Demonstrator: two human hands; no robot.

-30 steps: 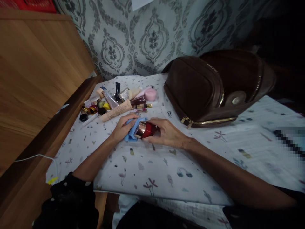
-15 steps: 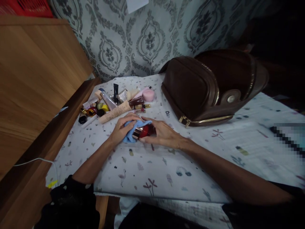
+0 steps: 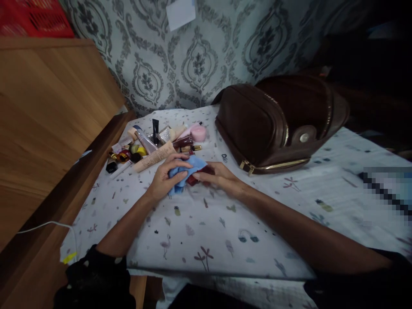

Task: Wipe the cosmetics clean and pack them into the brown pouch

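My left hand (image 3: 167, 176) is closed around a blue cloth (image 3: 188, 168), which is wrapped over the top of a red bottle (image 3: 195, 177). My right hand (image 3: 215, 176) grips the other end of that bottle, so only a small patch of red shows between my fingers. Both hands rest low over a table covered with a white patterned cloth (image 3: 206, 219). The bottle's metallic cap is hidden under the blue cloth.
A heap of cosmetics (image 3: 154, 143) with tubes, lipsticks and a pink puff lies just beyond my left hand. An open brown leather bag (image 3: 257, 124) stands at the back right. Wooden furniture (image 3: 48, 111) rises on the left, with a white cable (image 3: 48, 224) on it.
The blue cloth has slid over the bottle's shiny cap, which was bare a second ago. My right fingers have closed further round the red body. The view has tilted slightly.
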